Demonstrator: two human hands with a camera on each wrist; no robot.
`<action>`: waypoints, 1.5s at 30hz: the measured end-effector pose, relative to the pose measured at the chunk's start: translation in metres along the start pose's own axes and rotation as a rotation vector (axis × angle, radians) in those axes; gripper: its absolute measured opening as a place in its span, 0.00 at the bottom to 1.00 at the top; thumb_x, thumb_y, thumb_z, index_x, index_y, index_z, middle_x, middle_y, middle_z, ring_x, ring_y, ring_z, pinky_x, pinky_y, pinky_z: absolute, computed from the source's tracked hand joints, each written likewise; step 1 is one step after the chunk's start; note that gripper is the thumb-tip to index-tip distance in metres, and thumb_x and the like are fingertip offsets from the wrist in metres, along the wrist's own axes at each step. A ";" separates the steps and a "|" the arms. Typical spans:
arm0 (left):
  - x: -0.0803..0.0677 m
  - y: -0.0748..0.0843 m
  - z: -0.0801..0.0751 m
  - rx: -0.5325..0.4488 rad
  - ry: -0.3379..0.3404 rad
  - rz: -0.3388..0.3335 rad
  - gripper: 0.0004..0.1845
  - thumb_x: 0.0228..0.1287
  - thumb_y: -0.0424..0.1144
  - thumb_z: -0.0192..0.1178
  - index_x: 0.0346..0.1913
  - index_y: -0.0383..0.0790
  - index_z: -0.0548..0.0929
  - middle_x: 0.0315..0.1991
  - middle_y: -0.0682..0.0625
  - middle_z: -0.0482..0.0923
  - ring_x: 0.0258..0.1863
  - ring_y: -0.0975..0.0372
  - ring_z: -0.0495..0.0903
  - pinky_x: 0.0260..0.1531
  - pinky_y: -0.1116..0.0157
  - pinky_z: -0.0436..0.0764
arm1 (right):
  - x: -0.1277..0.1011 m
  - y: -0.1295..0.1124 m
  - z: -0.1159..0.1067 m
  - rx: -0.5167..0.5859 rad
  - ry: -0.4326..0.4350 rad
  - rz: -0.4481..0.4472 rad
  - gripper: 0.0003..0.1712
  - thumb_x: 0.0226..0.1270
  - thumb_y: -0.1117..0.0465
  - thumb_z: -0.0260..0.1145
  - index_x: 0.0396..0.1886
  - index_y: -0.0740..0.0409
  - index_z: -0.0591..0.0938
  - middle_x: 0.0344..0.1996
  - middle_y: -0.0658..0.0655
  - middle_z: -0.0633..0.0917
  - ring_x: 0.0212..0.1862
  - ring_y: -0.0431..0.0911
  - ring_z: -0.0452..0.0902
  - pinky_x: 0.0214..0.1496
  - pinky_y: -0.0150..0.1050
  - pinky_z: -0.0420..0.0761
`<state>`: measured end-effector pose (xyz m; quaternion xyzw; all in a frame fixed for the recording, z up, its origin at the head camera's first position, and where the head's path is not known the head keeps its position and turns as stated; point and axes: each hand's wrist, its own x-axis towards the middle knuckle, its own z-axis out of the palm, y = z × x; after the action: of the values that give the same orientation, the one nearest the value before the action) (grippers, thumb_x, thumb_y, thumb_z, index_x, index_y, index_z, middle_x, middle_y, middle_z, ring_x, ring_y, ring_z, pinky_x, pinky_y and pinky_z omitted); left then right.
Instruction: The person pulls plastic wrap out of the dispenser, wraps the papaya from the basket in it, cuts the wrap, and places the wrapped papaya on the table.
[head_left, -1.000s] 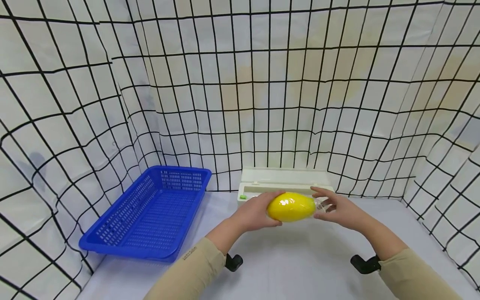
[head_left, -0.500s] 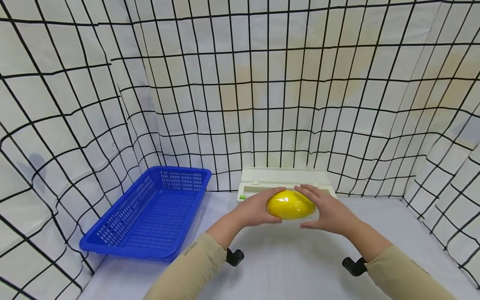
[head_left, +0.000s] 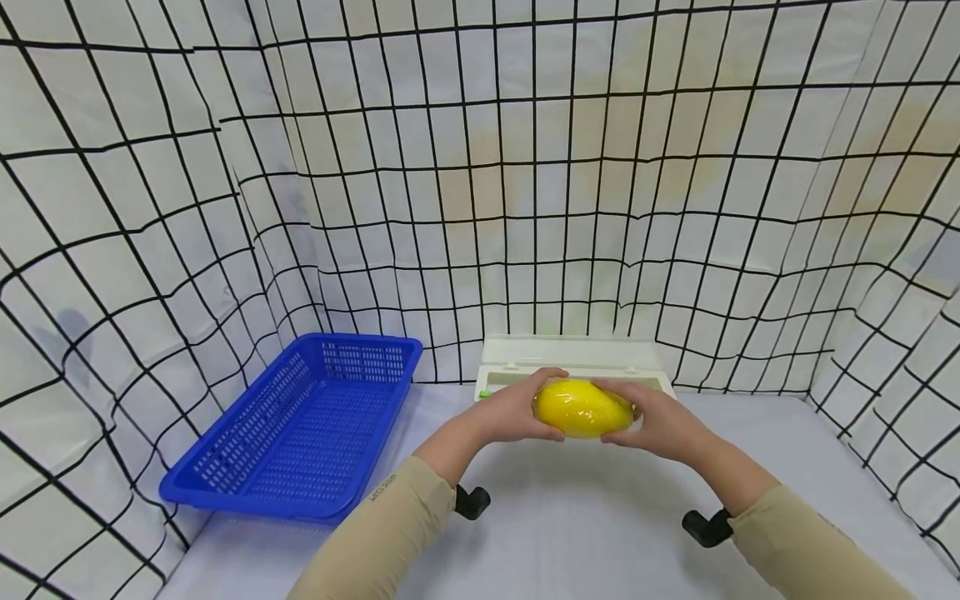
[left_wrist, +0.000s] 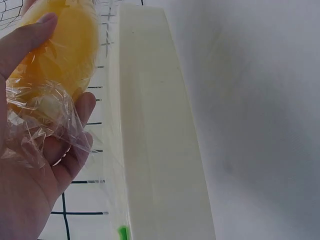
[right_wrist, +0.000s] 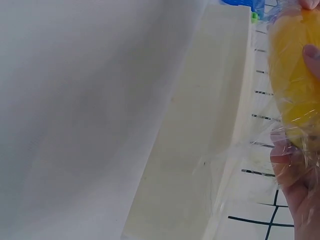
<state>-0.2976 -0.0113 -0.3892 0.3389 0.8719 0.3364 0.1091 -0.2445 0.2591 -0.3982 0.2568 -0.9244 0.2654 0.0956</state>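
Lying between both hands (head_left: 516, 412) (head_left: 662, 422): yellow object (head_left: 582, 408)

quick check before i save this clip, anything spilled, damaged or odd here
Nothing looks spilled or damaged. The only untidy bit is the clear plastic film, crumpled and loose around the end of the yellow fruit by the left hand, while the fruit's middle looks smooth. The raised lid behind doesn't seem odd.

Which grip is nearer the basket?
Left. Left grip is right of the basket, at the left end of the yellow object; right grip is farther right, at its other end.
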 end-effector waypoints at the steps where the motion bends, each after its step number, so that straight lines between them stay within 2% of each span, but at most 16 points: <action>1: 0.000 0.000 0.000 -0.001 0.002 -0.011 0.48 0.51 0.55 0.76 0.72 0.69 0.58 0.58 0.56 0.74 0.46 0.62 0.76 0.49 0.60 0.76 | 0.001 0.000 -0.001 0.000 -0.003 0.005 0.45 0.53 0.52 0.80 0.71 0.45 0.72 0.63 0.48 0.78 0.54 0.45 0.76 0.53 0.47 0.80; 4: 0.000 -0.001 -0.001 0.027 0.009 -0.028 0.47 0.50 0.57 0.75 0.71 0.66 0.59 0.57 0.56 0.75 0.45 0.62 0.76 0.48 0.60 0.76 | 0.002 -0.001 -0.002 0.012 -0.015 0.023 0.45 0.53 0.50 0.80 0.71 0.44 0.72 0.62 0.47 0.78 0.50 0.43 0.75 0.49 0.44 0.80; 9: -0.001 -0.002 -0.001 0.112 0.023 -0.045 0.49 0.50 0.63 0.73 0.74 0.66 0.59 0.59 0.57 0.75 0.47 0.63 0.76 0.50 0.58 0.77 | 0.003 -0.002 -0.003 0.040 -0.036 0.050 0.45 0.54 0.48 0.79 0.71 0.43 0.71 0.61 0.47 0.78 0.48 0.43 0.75 0.48 0.43 0.79; 14: 0.000 -0.004 0.001 0.151 0.048 0.013 0.48 0.54 0.61 0.71 0.76 0.60 0.59 0.68 0.58 0.68 0.58 0.63 0.72 0.61 0.56 0.73 | 0.004 0.000 0.000 0.063 -0.033 0.063 0.44 0.55 0.47 0.78 0.71 0.42 0.71 0.60 0.46 0.79 0.48 0.43 0.75 0.49 0.43 0.79; 17: -0.001 -0.005 0.003 0.154 0.061 0.042 0.49 0.55 0.59 0.71 0.77 0.63 0.57 0.72 0.58 0.63 0.62 0.62 0.70 0.64 0.55 0.70 | 0.004 0.001 0.002 0.078 -0.035 0.076 0.44 0.55 0.46 0.78 0.71 0.42 0.71 0.61 0.47 0.79 0.49 0.44 0.74 0.49 0.43 0.79; 20: -0.002 -0.005 0.004 0.159 0.063 0.056 0.52 0.54 0.58 0.73 0.77 0.71 0.52 0.73 0.58 0.62 0.63 0.61 0.70 0.63 0.55 0.71 | 0.004 0.001 0.003 0.088 -0.038 0.084 0.43 0.56 0.46 0.77 0.71 0.43 0.71 0.61 0.48 0.79 0.48 0.44 0.75 0.49 0.43 0.80; 22: -0.002 -0.005 0.005 0.196 0.065 0.082 0.53 0.53 0.56 0.74 0.76 0.73 0.51 0.73 0.59 0.61 0.63 0.61 0.70 0.63 0.55 0.71 | 0.005 0.002 0.002 0.096 -0.041 0.088 0.43 0.56 0.46 0.77 0.72 0.44 0.71 0.59 0.49 0.80 0.47 0.44 0.75 0.48 0.44 0.81; 26: 0.001 -0.005 0.007 0.292 0.080 0.138 0.50 0.54 0.51 0.75 0.76 0.67 0.56 0.72 0.59 0.63 0.64 0.62 0.70 0.63 0.58 0.72 | 0.006 0.003 0.001 0.122 -0.058 0.112 0.43 0.57 0.46 0.76 0.72 0.44 0.70 0.54 0.49 0.81 0.45 0.45 0.74 0.46 0.44 0.80; 31: 0.005 -0.005 0.009 0.321 0.096 0.128 0.47 0.55 0.49 0.75 0.75 0.65 0.60 0.68 0.59 0.68 0.59 0.63 0.72 0.60 0.60 0.75 | 0.005 0.003 -0.002 0.124 -0.090 0.158 0.45 0.58 0.44 0.75 0.74 0.44 0.68 0.56 0.52 0.80 0.46 0.47 0.75 0.47 0.43 0.80; 35: 0.007 -0.007 0.010 0.285 0.093 0.113 0.47 0.54 0.49 0.75 0.75 0.65 0.60 0.68 0.60 0.68 0.59 0.64 0.72 0.60 0.59 0.74 | 0.002 -0.001 -0.005 0.033 -0.053 0.163 0.50 0.55 0.41 0.76 0.76 0.41 0.64 0.66 0.56 0.74 0.57 0.55 0.75 0.55 0.56 0.78; 38: 0.009 -0.009 0.009 0.253 0.093 0.105 0.48 0.54 0.48 0.75 0.75 0.64 0.60 0.68 0.61 0.68 0.59 0.64 0.71 0.61 0.59 0.73 | 0.002 -0.007 -0.005 -0.104 -0.011 0.081 0.52 0.52 0.40 0.77 0.76 0.38 0.64 0.70 0.55 0.69 0.64 0.60 0.71 0.59 0.64 0.74; 42: 0.010 -0.010 0.006 0.207 0.098 0.087 0.47 0.54 0.47 0.75 0.75 0.66 0.60 0.67 0.61 0.69 0.59 0.64 0.72 0.61 0.58 0.73 | 0.007 -0.011 0.001 -0.286 0.045 -0.059 0.55 0.48 0.40 0.80 0.76 0.37 0.63 0.71 0.55 0.68 0.61 0.61 0.73 0.59 0.61 0.75; 45: 0.011 -0.011 0.005 0.162 0.091 0.078 0.47 0.54 0.48 0.75 0.75 0.67 0.61 0.67 0.61 0.69 0.57 0.64 0.73 0.59 0.57 0.74 | 0.009 -0.009 0.007 -0.353 0.068 -0.070 0.58 0.47 0.42 0.81 0.77 0.38 0.61 0.71 0.56 0.68 0.58 0.61 0.76 0.58 0.59 0.76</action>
<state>-0.3095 -0.0073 -0.3993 0.3644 0.8865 0.2838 0.0284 -0.2474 0.2451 -0.3978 0.2591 -0.9433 0.1040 0.1794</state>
